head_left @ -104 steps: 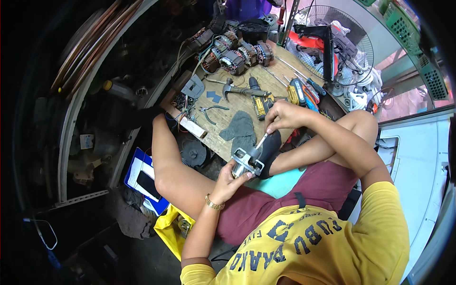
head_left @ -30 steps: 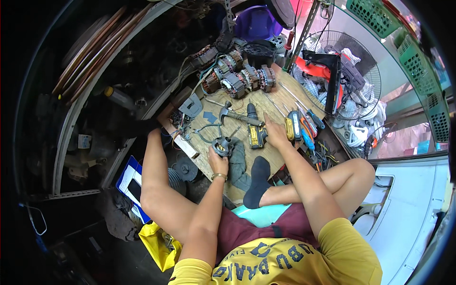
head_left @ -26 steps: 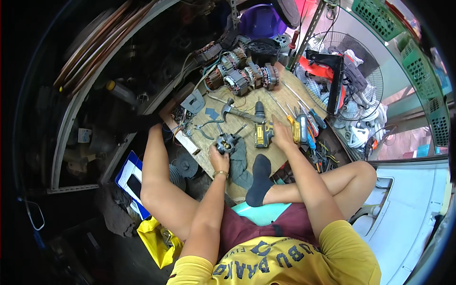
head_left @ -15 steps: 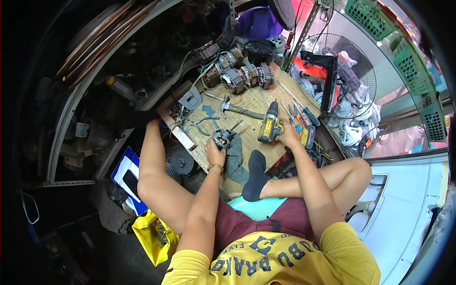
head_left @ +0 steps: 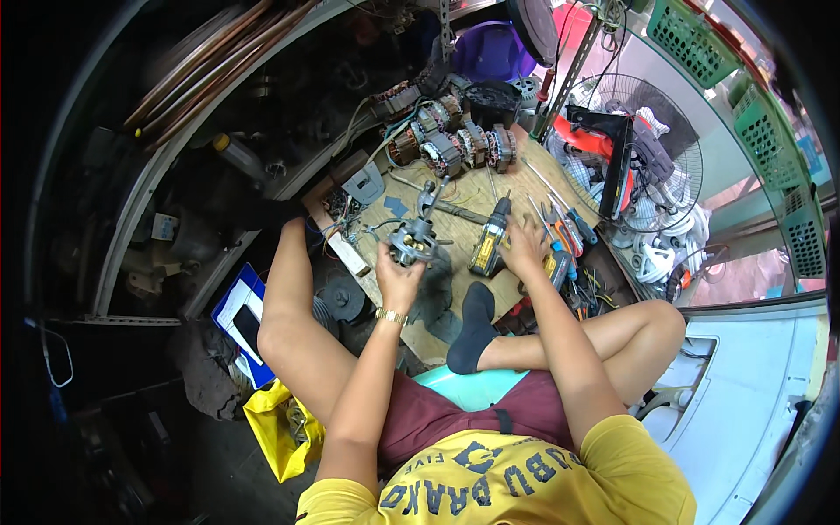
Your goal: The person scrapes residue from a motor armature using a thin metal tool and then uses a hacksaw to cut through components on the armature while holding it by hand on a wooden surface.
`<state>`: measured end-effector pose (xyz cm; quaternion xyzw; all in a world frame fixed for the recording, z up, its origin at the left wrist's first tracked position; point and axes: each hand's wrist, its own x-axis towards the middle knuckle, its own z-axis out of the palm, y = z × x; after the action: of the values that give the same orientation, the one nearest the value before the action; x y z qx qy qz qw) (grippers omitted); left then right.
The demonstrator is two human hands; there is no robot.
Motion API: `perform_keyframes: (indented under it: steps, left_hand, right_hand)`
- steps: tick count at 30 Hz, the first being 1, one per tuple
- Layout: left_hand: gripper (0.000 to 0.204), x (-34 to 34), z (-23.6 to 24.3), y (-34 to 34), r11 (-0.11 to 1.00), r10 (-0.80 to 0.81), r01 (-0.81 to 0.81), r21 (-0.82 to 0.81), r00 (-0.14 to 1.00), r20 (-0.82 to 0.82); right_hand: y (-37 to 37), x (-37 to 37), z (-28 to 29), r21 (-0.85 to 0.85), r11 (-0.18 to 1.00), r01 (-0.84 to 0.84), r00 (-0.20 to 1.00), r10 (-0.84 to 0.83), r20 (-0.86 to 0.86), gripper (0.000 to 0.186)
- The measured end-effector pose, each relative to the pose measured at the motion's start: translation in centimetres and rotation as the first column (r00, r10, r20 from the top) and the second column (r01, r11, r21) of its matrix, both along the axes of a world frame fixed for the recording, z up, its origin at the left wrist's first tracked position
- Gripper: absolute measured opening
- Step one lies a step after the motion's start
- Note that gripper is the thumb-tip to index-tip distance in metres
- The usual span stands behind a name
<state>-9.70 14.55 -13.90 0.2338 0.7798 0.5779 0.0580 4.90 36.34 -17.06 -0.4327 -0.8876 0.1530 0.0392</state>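
My left hand (head_left: 401,278) grips a small electric motor (head_left: 411,241) from below. The motor has a grey metal housing and a shaft sticking up, and it is held just over the wooden board. A yellow and black cordless drill (head_left: 487,248) lies on the board to its right, chuck pointing away from me. My right hand (head_left: 523,245) rests over the drill's handle with fingers stretched and apart. The drill's battery (head_left: 556,265) shows past that hand. Behind the motor lies a claw hammer (head_left: 459,211), partly hidden, and a grey cloth (head_left: 435,306) is beneath.
Several copper-wound motor stators (head_left: 472,144) line the board's far side. Screwdrivers and pliers (head_left: 564,232) lie at the right. A fan guard (head_left: 647,144) holding plastic parts stands beyond. My socked foot (head_left: 475,328) rests at the near edge, by a wooden board (head_left: 538,179).
My left hand has raised the motor and tilted its shaft more upright. The drill has shifted slightly left and nearer, and my right hand's fingers have loosened over it.
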Motion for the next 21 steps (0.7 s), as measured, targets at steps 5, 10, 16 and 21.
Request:
perform_keyframes:
  steps: [5,10,16,21]
  left_hand:
    - [0.051,4.2,7.5,-1.5,0.967,-0.218,0.183,0.179,0.954,0.203]
    - [0.055,7.6,12.1,-1.5,0.924,-0.325,0.222,0.313,0.885,0.333]
    - [0.063,8.6,12.5,-3.2,0.871,-0.385,0.177,0.457,0.824,0.415]
    - [0.071,8.6,12.5,-4.0,0.828,-0.447,0.170,0.534,0.775,0.446]
  right_hand:
    - [-1.3,-0.6,6.8,-0.427,0.719,-0.549,0.645,0.040,-0.763,0.069]
    - [-4.1,1.2,11.2,-0.499,0.387,-0.775,0.504,-0.096,-0.858,0.062]
    - [-5.4,1.9,15.2,-0.512,0.359,-0.780,0.513,-0.100,-0.853,0.047]
    - [-5.9,2.7,19.6,-0.270,0.554,-0.787,0.414,0.151,-0.898,0.042]
